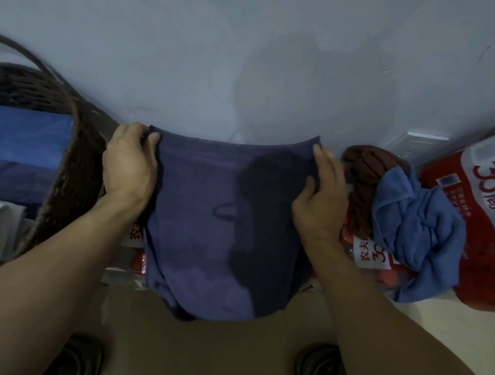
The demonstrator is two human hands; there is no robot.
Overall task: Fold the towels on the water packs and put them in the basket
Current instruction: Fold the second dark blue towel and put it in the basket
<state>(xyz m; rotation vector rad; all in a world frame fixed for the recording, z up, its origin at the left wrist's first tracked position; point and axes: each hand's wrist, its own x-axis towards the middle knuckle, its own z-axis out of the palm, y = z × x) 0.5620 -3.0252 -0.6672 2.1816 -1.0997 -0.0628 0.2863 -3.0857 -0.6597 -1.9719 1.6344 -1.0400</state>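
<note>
While the navy towel lies spread over a water pack, left hand pinches its far left corner; right hand grips the far right edge. Wicker basket at left holds folded towels. Crumpled brown towel and blue towel sit right.

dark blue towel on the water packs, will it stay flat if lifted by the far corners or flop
The dark blue towel probably flops: its near edge already droops over the water packs. Likely light, since the hands need only fingertips at its corners.
</note>
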